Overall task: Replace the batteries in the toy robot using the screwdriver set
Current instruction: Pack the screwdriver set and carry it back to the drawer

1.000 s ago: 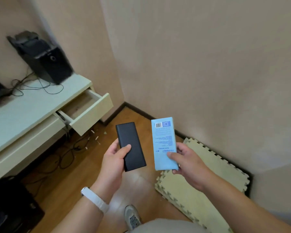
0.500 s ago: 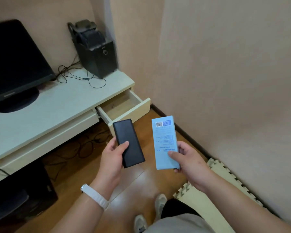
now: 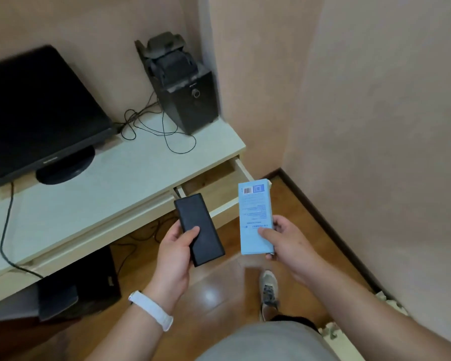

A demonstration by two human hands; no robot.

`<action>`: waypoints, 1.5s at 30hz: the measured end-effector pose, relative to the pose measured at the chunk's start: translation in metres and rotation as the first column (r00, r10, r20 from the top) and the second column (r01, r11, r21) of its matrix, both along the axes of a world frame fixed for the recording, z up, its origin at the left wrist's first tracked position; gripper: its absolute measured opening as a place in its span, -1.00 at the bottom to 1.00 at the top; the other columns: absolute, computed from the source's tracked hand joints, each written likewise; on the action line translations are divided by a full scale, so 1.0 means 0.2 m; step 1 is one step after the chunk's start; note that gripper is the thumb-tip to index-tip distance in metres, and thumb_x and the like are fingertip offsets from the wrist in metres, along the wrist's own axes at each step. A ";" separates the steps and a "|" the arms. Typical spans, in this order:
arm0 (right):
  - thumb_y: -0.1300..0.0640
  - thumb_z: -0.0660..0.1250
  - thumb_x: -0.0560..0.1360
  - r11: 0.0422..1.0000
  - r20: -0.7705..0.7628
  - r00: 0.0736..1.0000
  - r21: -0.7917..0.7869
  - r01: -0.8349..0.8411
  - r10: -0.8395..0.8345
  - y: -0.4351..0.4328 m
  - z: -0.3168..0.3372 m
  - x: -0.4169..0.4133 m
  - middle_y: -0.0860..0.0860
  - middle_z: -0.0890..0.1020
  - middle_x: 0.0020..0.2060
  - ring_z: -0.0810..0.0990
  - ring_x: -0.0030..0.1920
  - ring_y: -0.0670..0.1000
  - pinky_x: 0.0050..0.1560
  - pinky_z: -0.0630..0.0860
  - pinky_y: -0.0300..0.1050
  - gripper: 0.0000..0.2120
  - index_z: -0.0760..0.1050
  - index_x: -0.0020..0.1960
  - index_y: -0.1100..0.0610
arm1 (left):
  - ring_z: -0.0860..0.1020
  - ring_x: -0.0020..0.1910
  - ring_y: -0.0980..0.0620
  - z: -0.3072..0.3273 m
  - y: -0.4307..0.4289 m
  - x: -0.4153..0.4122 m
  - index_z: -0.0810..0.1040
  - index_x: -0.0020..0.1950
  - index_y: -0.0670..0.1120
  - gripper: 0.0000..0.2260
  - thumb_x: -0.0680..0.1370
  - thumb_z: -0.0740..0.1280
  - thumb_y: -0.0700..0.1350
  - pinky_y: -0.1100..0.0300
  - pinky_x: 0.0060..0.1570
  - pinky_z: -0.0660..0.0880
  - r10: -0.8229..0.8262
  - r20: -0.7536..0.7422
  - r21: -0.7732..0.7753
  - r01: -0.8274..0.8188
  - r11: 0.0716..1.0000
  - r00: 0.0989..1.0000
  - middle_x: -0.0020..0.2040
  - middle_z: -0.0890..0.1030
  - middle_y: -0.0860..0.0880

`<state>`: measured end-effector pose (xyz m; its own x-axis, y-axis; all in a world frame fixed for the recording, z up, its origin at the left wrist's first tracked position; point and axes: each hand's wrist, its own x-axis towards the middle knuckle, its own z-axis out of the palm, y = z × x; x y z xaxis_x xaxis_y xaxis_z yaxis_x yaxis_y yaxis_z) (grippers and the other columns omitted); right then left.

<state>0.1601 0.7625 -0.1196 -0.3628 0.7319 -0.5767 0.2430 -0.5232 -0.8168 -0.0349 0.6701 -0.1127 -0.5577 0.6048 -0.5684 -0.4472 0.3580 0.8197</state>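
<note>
Head view: left grip point(image 3: 173, 252) holds black case point(image 3: 201, 225), right grip point(image 3: 289, 243) holds barcoded blue box point(image 3: 254, 212), print unreadable.

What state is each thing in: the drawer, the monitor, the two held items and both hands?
drawer, pulled open.
monitor, screen dark.
black case, closed.
light blue box, printed side up; cannot tell if sealed.
left hand, grips the black case, thumb on top.
right hand, grips the light blue box, thumb on top.
</note>
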 end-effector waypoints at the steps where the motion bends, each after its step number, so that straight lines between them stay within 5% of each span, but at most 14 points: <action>1: 0.15 0.28 0.59 1.000 0.002 1.000 -0.008 -0.015 0.015 0.09 -0.01 0.00 -0.10 0.68 0.00 0.68 -0.03 -0.05 -0.31 0.51 -0.23 -0.89 0.49 0.09 0.02 | 0.65 0.11 -0.11 0.00 0.07 0.00 0.58 0.22 0.09 -0.75 0.61 0.34 -0.19 -0.13 0.10 0.61 -0.002 -0.004 -0.018 0.002 1.000 1.000 0.14 0.69 -0.06; 6: 0.14 0.27 0.59 0.993 0.032 0.992 -0.025 -0.119 0.119 0.47 -0.08 -0.04 -0.09 0.66 0.07 0.66 0.02 -0.06 -0.33 0.50 -0.25 -0.83 0.47 0.17 0.01 | 0.65 0.09 -0.11 -0.08 0.35 -0.03 0.56 0.25 0.05 -0.76 0.60 0.35 -0.17 -0.02 -0.08 0.61 0.050 -0.056 -0.081 -0.054 0.995 0.997 0.13 0.68 -0.07; 15: 0.17 0.30 0.57 0.960 0.087 0.965 -0.162 -0.230 0.246 0.78 -0.27 -0.22 0.00 0.65 0.09 0.69 -0.05 -0.01 -0.32 0.53 -0.22 -0.69 0.39 0.30 0.07 | 0.63 0.11 -0.16 -0.25 0.58 -0.17 0.53 0.30 0.02 -0.74 0.63 0.31 -0.20 -0.22 0.18 0.56 0.110 0.091 -0.215 -0.089 0.972 0.990 0.14 0.67 -0.11; 26: 0.17 0.31 0.56 0.956 0.277 0.923 -0.196 -0.218 0.267 0.96 -0.55 -0.53 0.02 0.61 0.13 0.64 0.02 0.00 -0.25 0.60 -0.19 -0.61 0.33 0.36 0.08 | 0.60 0.09 -0.06 -0.60 0.81 -0.44 0.37 0.49 -0.01 -0.59 0.65 0.26 -0.24 -0.02 0.00 0.59 0.094 0.257 -0.287 -0.017 0.958 0.962 0.17 0.61 -0.08; 30: 0.21 0.29 0.57 0.952 0.336 0.897 -0.201 -0.231 0.288 1.03 -0.64 -0.66 0.04 0.59 0.18 0.62 0.07 0.05 -0.11 0.67 -0.01 -0.70 0.38 0.29 0.09 | 0.61 0.16 -0.18 -0.73 0.89 -0.50 0.38 0.49 -0.06 -0.58 0.64 0.26 -0.28 -0.18 0.18 0.56 0.157 0.366 -0.293 -0.046 0.955 0.917 0.26 0.61 -0.18; 34: 0.22 0.26 0.58 0.952 0.422 0.855 -0.178 -0.248 0.302 1.07 -0.68 -0.78 0.02 0.55 0.13 0.57 0.06 0.05 -0.14 0.65 -0.07 -0.71 0.36 0.30 0.13 | 0.62 0.14 -0.20 -0.83 0.95 -0.57 0.39 0.45 -0.04 -0.61 0.64 0.26 -0.27 -0.24 0.13 0.58 0.186 0.412 -0.332 -0.044 0.942 0.892 0.27 0.60 -0.19; 45: 0.30 0.21 0.51 0.894 0.520 0.734 -0.165 -0.417 0.438 1.19 -0.96 -0.93 0.13 0.57 0.14 0.59 0.09 0.18 0.00 0.63 0.13 -0.65 0.34 0.28 0.13 | 0.56 0.19 -0.10 -1.11 1.11 -0.62 0.33 0.52 0.02 -0.54 0.64 0.21 -0.28 -0.13 0.25 0.53 0.135 0.159 -0.406 -0.060 0.912 0.978 0.27 0.57 -0.05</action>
